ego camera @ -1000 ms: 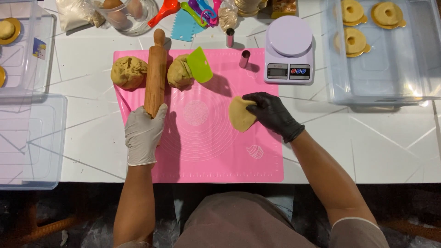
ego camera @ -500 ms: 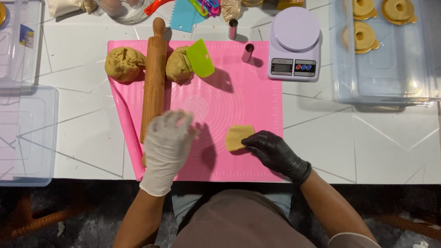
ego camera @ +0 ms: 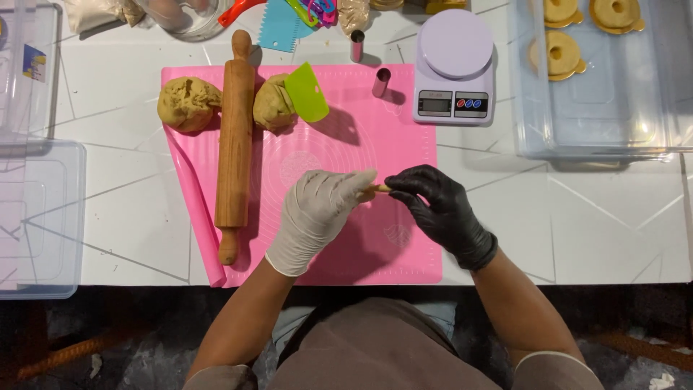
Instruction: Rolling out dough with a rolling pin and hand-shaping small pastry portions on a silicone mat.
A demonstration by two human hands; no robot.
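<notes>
I see my left hand (ego camera: 317,217) and right hand (ego camera: 433,209) both pinched closed on a small dough piece (ego camera: 380,188) above the pink mat (ego camera: 361,137); rolling pin (ego camera: 234,137) at nine o'clock.

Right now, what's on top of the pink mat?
On the mat: rolling pin, two dough lumps, green scraper, small metal cutter. Left hand and right hand pinch a dough piece, mostly covered.
</notes>
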